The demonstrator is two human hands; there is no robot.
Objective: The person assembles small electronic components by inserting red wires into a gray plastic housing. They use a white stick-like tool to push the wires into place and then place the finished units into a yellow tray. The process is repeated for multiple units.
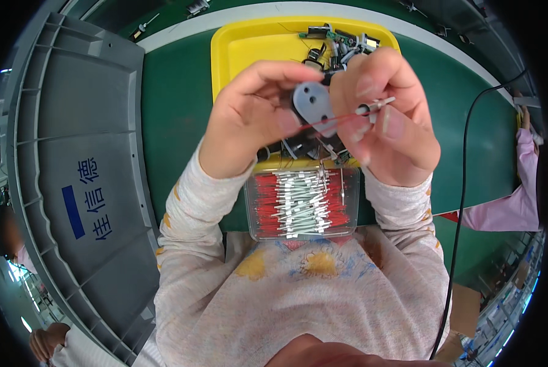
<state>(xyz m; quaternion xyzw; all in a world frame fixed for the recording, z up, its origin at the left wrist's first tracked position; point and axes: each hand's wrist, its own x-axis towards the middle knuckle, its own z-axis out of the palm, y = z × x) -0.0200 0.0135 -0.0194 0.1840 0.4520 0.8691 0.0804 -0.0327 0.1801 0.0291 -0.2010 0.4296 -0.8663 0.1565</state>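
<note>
Over the yellow tray, my left hand (249, 116) grips a small rounded part (312, 101) with a grey-blue oval face, several dark holes and a black body behind. My right hand (390, 116), close beside it, pinches a small white and silvery cylindrical piece (372, 108) between thumb and fingers. A thin red wire (335, 120) runs across the oval face to that piece. Whether the wire is joined to the oval part, I cannot tell. Just below my hands, a clear plastic box (249, 229) holds many white-bodied pieces with red ends (301, 202).
The yellow tray (225, 46) carries circuit boards and black parts (341, 46), partly behind my hands. A large grey crate (103, 122) stands on the left. A black cable (465, 165) crosses the green table (439, 67) at right. A co-worker's pink sleeve (506, 205) reaches in there.
</note>
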